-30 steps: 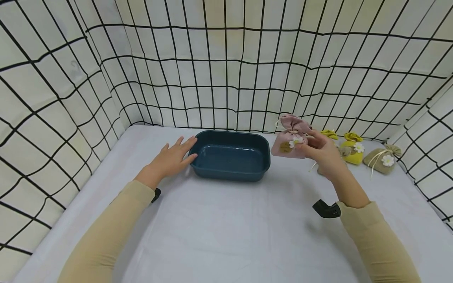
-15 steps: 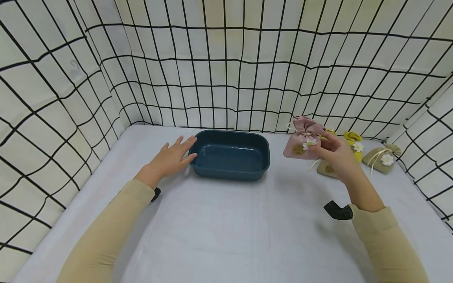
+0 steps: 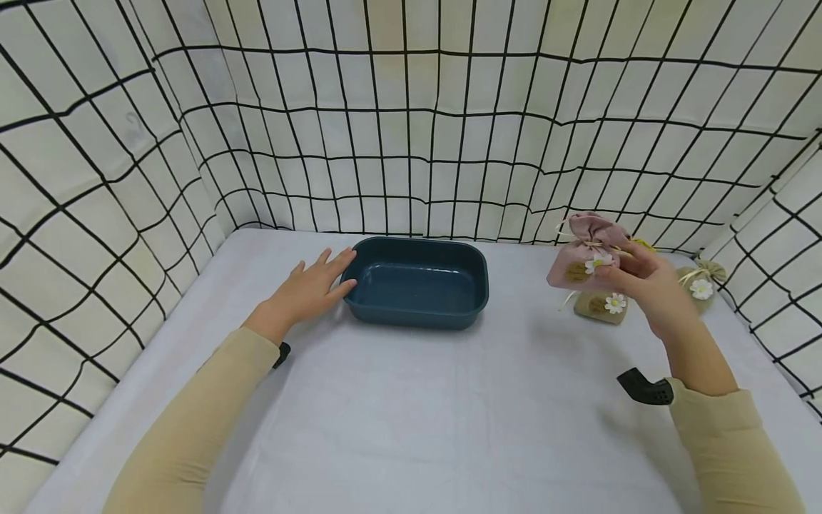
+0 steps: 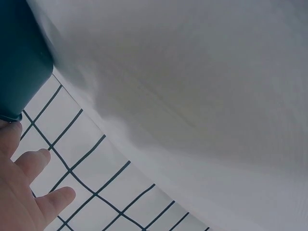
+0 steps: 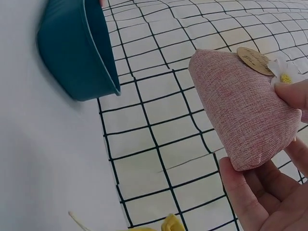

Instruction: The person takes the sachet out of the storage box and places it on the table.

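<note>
My right hand (image 3: pixel 655 285) pinches a pink drawstring pouch (image 3: pixel 574 264) between thumb and fingers, held above the table. The pouch carries a white flower and a round tag; its woven body (image 5: pixel 240 106) fills the right of the right wrist view. At the left end of a dark teal rectangular basin (image 3: pixel 417 318), my left hand (image 3: pixel 305 289) rests its spread, straight fingers on the rim. In the left wrist view, fingertips (image 4: pixel 36 161) show beside the basin's corner (image 4: pixel 24 62). The basin's visible inside holds nothing.
Below the pink pouch lies a beige pouch (image 3: pixel 594 307) with a white flower. Another beige pouch (image 3: pixel 703 282) lies farther right, partly behind my hand. Yellow fabric (image 5: pixel 171 224) shows at the bottom of the right wrist view. A black grid (image 3: pixel 411 143) on white walls surrounds the white table (image 3: pixel 411 414).
My right hand has carried the pink pouch rightward, away from the basin and over the beige pouch. The yellow pouches are now mostly hidden behind it. My left hand stays in place.
</note>
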### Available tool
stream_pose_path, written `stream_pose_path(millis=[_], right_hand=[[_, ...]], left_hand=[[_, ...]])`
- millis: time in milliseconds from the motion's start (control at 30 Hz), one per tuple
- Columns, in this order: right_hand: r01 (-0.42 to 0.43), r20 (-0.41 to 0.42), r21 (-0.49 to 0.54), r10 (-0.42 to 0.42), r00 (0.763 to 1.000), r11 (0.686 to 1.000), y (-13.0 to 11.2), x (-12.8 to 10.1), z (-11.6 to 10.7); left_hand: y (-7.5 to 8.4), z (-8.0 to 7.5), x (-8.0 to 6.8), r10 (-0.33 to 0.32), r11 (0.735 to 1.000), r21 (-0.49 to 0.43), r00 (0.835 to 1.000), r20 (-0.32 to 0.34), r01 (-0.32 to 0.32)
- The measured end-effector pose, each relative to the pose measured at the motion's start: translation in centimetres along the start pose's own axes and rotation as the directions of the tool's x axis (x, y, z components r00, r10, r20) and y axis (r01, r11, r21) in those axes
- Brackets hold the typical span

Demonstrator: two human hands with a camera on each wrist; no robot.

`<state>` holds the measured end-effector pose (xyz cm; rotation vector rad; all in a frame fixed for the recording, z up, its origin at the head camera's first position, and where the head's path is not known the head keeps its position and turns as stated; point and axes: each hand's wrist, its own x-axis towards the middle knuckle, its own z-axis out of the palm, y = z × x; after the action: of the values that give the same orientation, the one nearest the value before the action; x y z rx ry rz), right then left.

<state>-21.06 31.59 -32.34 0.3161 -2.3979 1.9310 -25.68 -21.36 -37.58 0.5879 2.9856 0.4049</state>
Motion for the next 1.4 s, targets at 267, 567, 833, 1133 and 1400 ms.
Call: stream_pose_path(millis=[267, 567, 833, 1133, 1400], right_hand=[[-0.078, -0.032, -0.103, 0.075, 0.997, 0.992, 0.5, -0.8, -2.0], [0.017, -0.069, 0.112, -0.01, 0.998, 0.994, 1.0, -1.8, -4.2], [-0.032, -0.087, 0.053, 0.037, 0.996, 0.998, 1.8, -2.4, -6.3], [-0.065, -0.113, -0.093, 0.055, 0.992, 0.994, 3.1, -2.8, -7.9], [-0.148, -0.145, -0.227, 0.117, 0.983, 0.963, 4.4, -2.8, -9.6]], left_hand=[[-0.1, 0.0, -0.1, 0.002, 1.0, 0.002, 1.0, -0.003, -0.002], [-0.2, 0.1, -0.1, 0.003, 1.0, -0.001, 1.0, -0.004, -0.003], [-0.2, 0.3, -0.3, 0.002, 1.0, -0.009, 1.0, -0.007, -0.002], [-0.3, 0.2, -0.2, 0.006, 1.0, -0.014, 1.0, -0.018, -0.007], [-0.3, 0.2, -0.1, 0.005, 1.0, -0.012, 1.0, -0.014, -0.006]])
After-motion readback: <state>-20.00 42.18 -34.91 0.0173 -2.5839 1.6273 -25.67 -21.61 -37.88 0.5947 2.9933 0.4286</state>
